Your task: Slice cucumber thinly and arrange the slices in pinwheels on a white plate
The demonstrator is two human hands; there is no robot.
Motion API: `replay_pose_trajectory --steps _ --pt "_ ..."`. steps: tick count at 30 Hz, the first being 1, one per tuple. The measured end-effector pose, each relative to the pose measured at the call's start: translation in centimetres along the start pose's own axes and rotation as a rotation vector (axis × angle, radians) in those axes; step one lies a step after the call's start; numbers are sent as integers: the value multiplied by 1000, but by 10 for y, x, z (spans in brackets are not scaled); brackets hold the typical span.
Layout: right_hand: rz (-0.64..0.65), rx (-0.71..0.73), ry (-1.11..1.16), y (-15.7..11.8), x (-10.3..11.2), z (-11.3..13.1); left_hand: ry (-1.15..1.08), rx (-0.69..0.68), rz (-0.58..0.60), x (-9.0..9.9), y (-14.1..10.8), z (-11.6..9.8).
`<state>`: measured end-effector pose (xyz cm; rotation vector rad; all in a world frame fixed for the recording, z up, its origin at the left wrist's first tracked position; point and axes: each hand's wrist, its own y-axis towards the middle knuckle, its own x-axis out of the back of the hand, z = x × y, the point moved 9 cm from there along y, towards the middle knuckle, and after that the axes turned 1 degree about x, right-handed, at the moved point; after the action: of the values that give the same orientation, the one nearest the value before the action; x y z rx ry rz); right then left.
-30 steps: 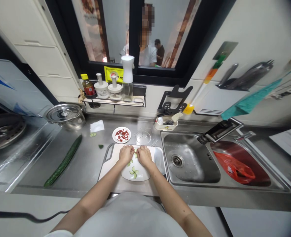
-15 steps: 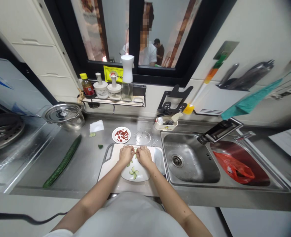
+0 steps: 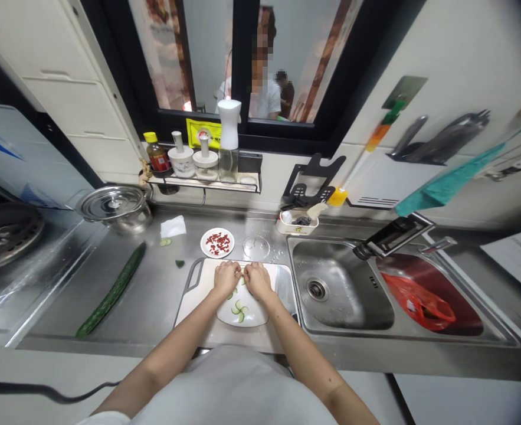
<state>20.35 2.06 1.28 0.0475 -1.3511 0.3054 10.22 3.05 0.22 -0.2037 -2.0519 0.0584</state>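
Observation:
A white plate [image 3: 248, 317] lies on the cutting board [image 3: 207, 274], with thin cucumber slices [image 3: 239, 310] set in a pinwheel near its front. Over the plate's far part, my left hand [image 3: 227, 277] has its fingers closed. Beside it my right hand [image 3: 257, 278] is closed too, the fingertips of both nearly meeting over more slices. What they pinch is too small to name. A cleaver blade [image 3: 285, 286] lies on the board's right side. Behind the board stands a small white dish [image 3: 217, 242] of red pieces. To the left lies a long cucumber [image 3: 112, 290].
A lidded steel pot [image 3: 116, 206] stands at the back left, near a white tissue [image 3: 173, 226]. On the right is a sink [image 3: 344, 289] with a red bag [image 3: 419, 302] in its far basin. Bottles stand on a wall shelf [image 3: 205, 182]. Two people show in the window.
Both hands stay over the far part of the plate, with only slight finger movement. The red bit seen between the fingertips earlier no longer shows clearly.

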Motion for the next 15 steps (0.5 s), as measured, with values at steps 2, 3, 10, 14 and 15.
replay_pose_trajectory --steps 2,3,10,14,15 --pt "10 1 -2 0 -1 0 12 3 7 -1 0 0" --pt "14 1 -3 1 -2 0 19 2 9 -1 0 0" --pt "22 11 -13 2 -2 1 56 0 4 0 -1 -2" --pt "26 7 -23 2 -3 2 60 -3 5 1 -1 -2" --pt "28 5 -23 2 -3 2 59 -3 5 1 -1 -2"
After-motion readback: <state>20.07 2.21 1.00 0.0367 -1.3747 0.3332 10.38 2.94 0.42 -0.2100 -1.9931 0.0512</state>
